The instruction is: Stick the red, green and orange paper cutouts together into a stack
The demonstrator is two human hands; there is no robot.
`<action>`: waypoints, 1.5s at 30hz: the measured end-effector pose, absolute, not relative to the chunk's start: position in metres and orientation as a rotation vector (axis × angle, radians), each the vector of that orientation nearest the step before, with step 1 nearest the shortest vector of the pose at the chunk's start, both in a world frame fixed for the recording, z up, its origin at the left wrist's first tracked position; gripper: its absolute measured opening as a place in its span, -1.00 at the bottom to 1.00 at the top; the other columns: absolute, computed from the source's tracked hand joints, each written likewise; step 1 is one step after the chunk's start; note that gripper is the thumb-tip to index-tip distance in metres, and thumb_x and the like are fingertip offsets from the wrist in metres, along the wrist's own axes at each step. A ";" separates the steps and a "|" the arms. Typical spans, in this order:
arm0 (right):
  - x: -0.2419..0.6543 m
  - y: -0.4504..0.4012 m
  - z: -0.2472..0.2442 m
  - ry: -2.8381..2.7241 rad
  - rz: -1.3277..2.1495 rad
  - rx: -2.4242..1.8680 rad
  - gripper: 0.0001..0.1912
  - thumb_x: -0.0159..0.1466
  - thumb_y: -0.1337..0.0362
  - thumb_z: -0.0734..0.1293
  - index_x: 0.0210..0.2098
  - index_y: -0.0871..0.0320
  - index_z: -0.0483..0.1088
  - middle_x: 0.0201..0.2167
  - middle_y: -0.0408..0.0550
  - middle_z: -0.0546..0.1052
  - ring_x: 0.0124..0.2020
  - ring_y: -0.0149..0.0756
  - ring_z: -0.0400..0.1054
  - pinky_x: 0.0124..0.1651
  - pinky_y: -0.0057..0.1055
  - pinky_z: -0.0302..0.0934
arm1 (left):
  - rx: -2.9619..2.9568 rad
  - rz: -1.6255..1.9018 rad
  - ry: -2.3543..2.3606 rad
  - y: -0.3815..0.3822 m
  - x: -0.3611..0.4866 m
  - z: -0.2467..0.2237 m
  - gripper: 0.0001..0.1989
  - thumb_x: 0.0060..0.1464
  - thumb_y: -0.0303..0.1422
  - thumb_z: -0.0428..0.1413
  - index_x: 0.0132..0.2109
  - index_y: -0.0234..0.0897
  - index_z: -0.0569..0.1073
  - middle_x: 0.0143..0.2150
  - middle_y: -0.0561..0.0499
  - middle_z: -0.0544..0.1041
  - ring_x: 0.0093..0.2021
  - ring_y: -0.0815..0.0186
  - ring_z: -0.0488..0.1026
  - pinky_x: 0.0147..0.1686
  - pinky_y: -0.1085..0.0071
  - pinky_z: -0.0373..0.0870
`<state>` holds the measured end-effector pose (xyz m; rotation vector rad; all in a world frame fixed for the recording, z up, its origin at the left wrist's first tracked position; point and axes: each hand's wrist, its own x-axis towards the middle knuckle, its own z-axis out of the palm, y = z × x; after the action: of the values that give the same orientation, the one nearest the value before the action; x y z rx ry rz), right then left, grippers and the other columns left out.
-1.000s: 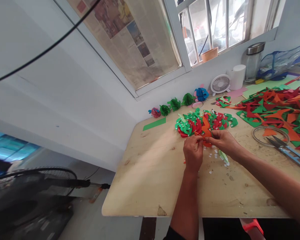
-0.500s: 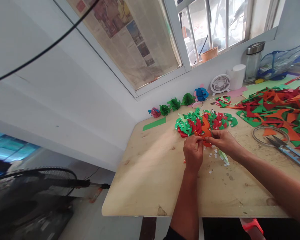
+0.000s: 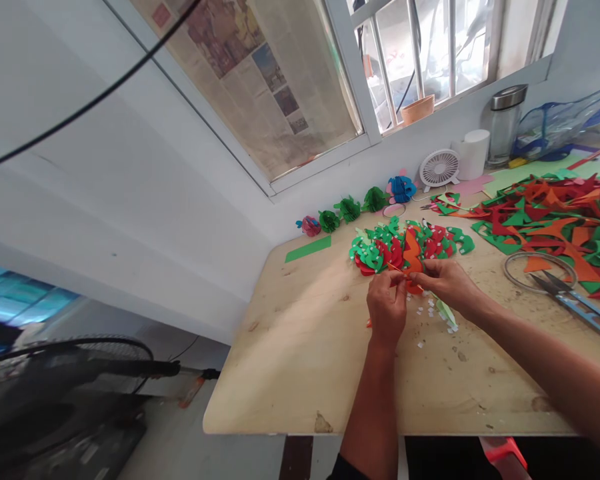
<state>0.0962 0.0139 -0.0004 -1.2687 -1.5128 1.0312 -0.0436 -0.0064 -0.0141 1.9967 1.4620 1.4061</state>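
My left hand (image 3: 386,300) and my right hand (image 3: 447,280) meet over the wooden table (image 3: 290,347), fingers pinched. Between their fingertips is an orange paper cutout (image 3: 413,250) with curved edges; both hands grip it, and the fingers cover part of it. Just beyond lies a pile of green and red paper cutouts (image 3: 380,250), many bearing small white squares. Loose white squares (image 3: 420,311) are scattered below my right hand, beside a pale green paper strip (image 3: 445,312).
Scissors (image 3: 575,300) and a metal ring (image 3: 541,272) lie at right, before a heap of paper scraps (image 3: 555,213). Folded paper figures (image 3: 350,209), a small white fan (image 3: 440,168) and a glass jar (image 3: 506,127) stand along the wall. A green paper strip (image 3: 309,249) lies at left.
Both hands stay almost in place, still pinching the orange paper cutout. The whole view has shifted very slightly.
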 end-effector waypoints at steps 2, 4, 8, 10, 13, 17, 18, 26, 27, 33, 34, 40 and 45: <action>0.096 0.014 -0.001 -1.520 1.029 -1.272 -0.67 0.05 0.04 0.31 -0.59 0.20 0.37 -0.69 -0.20 0.25 -0.62 -0.45 0.09 -0.59 -0.48 -0.04 | 2.010 1.404 1.458 -0.007 -0.043 -0.014 -0.90 0.08 -0.43 0.04 -0.25 -0.27 0.42 -0.30 -0.02 0.51 -0.26 0.31 0.43 -0.19 0.35 0.34; 0.096 0.014 -0.002 -1.524 1.031 -1.271 -0.66 0.05 0.02 0.31 -0.59 0.21 0.37 -0.70 -0.20 0.25 -0.62 -0.45 0.09 -0.59 -0.48 -0.05 | 2.024 1.401 1.462 -0.007 -0.043 -0.014 -0.91 0.08 -0.43 0.03 -0.27 -0.27 0.43 -0.32 -0.02 0.51 -0.27 0.31 0.43 -0.20 0.35 0.35; 0.096 0.015 -0.004 -1.523 1.032 -1.266 -0.66 0.05 0.03 0.30 -0.58 0.21 0.38 -0.68 -0.20 0.28 -0.61 -0.45 0.10 -0.59 -0.49 -0.04 | 2.016 1.414 1.466 -0.007 -0.043 -0.014 -0.91 0.07 -0.44 0.04 -0.25 -0.27 0.43 -0.31 -0.02 0.51 -0.26 0.30 0.43 -0.19 0.34 0.35; 0.096 0.015 -0.004 -1.526 1.043 -1.264 -0.67 0.06 0.04 0.30 -0.57 0.21 0.39 -0.67 -0.20 0.28 -0.61 -0.45 0.10 -0.58 -0.48 -0.04 | 2.001 1.435 1.469 -0.007 -0.043 -0.015 -0.88 0.07 -0.44 0.04 -0.21 -0.27 0.42 -0.29 -0.03 0.51 -0.26 0.31 0.43 -0.19 0.35 0.36; 0.096 0.015 -0.003 -1.530 1.048 -1.268 -0.67 0.06 0.04 0.30 -0.57 0.21 0.39 -0.68 -0.20 0.27 -0.62 -0.45 0.09 -0.59 -0.48 -0.04 | 2.017 1.430 1.473 -0.006 -0.043 -0.015 -0.89 0.07 -0.45 0.05 -0.22 -0.27 0.43 -0.30 -0.02 0.51 -0.27 0.32 0.43 -0.19 0.35 0.36; 0.096 0.014 -0.002 -1.524 1.040 -1.279 -0.66 0.05 0.03 0.30 -0.58 0.21 0.39 -0.69 -0.20 0.26 -0.62 -0.45 0.09 -0.59 -0.48 -0.04 | 2.037 1.403 1.494 -0.006 -0.043 -0.015 -0.92 0.07 -0.45 0.05 -0.28 -0.27 0.43 -0.33 -0.01 0.51 -0.28 0.32 0.43 -0.20 0.36 0.35; 0.096 0.014 -0.002 -1.522 1.038 -1.283 -0.66 0.05 0.03 0.30 -0.58 0.21 0.39 -0.69 -0.20 0.26 -0.62 -0.45 0.09 -0.59 -0.48 -0.04 | 2.037 1.402 1.497 -0.005 -0.043 -0.015 -0.92 0.07 -0.44 0.05 -0.28 -0.27 0.43 -0.34 -0.01 0.51 -0.28 0.32 0.43 -0.20 0.36 0.35; 0.097 0.015 -0.005 -1.529 1.044 -1.261 -0.66 0.05 0.01 0.30 -0.56 0.19 0.40 -0.70 -0.19 0.26 -0.61 -0.42 0.10 -0.60 -0.47 -0.03 | 2.040 1.421 1.470 -0.006 -0.043 -0.014 -0.91 0.08 -0.43 0.03 -0.27 -0.26 0.44 -0.33 -0.02 0.51 -0.27 0.31 0.42 -0.21 0.35 0.34; 0.097 0.015 -0.006 -1.528 1.045 -1.258 -0.66 0.05 0.01 0.30 -0.55 0.19 0.40 -0.70 -0.19 0.26 -0.61 -0.42 0.10 -0.60 -0.47 -0.03 | 2.041 1.420 1.471 -0.007 -0.043 -0.014 -0.91 0.08 -0.43 0.03 -0.28 -0.26 0.44 -0.34 -0.02 0.50 -0.27 0.31 0.42 -0.21 0.36 0.34; 0.097 0.015 -0.003 -1.547 1.023 -1.279 -0.65 0.04 0.02 0.30 -0.59 0.20 0.37 -0.70 -0.20 0.25 -0.62 -0.45 0.08 -0.60 -0.48 -0.05 | 2.035 1.417 1.488 -0.006 -0.042 -0.013 -0.93 0.06 -0.45 0.05 -0.32 -0.27 0.43 -0.37 -0.01 0.50 -0.30 0.31 0.42 -0.23 0.37 0.34; 0.097 0.014 -0.002 -1.551 1.017 -1.282 -0.65 0.05 0.02 0.30 -0.59 0.21 0.38 -0.69 -0.20 0.25 -0.62 -0.45 0.08 -0.60 -0.49 -0.05 | 2.034 1.417 1.492 -0.006 -0.042 -0.014 -0.94 0.05 -0.45 0.05 -0.33 -0.27 0.43 -0.37 -0.01 0.49 -0.30 0.31 0.42 -0.24 0.37 0.34; 0.096 0.014 0.001 -1.537 1.018 -1.287 -0.66 0.04 0.03 0.31 -0.56 0.21 0.40 -0.69 -0.20 0.27 -0.61 -0.44 0.11 -0.58 -0.48 -0.03 | 2.014 1.421 1.500 -0.005 -0.043 -0.016 -0.94 0.05 -0.44 0.06 -0.29 -0.28 0.42 -0.34 -0.01 0.50 -0.29 0.31 0.42 -0.22 0.36 0.34; 0.096 0.013 0.000 -1.522 1.039 -1.275 -0.67 0.04 0.03 0.31 -0.58 0.20 0.39 -0.70 -0.20 0.26 -0.62 -0.44 0.10 -0.59 -0.47 -0.03 | 2.031 1.412 1.481 -0.006 -0.043 -0.015 -0.91 0.08 -0.43 0.03 -0.27 -0.27 0.43 -0.33 -0.02 0.50 -0.28 0.31 0.42 -0.21 0.36 0.34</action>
<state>0.0957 0.0131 -0.0002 -1.2751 -1.5221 1.0390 -0.0428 -0.0061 -0.0147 2.0313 1.4809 1.4120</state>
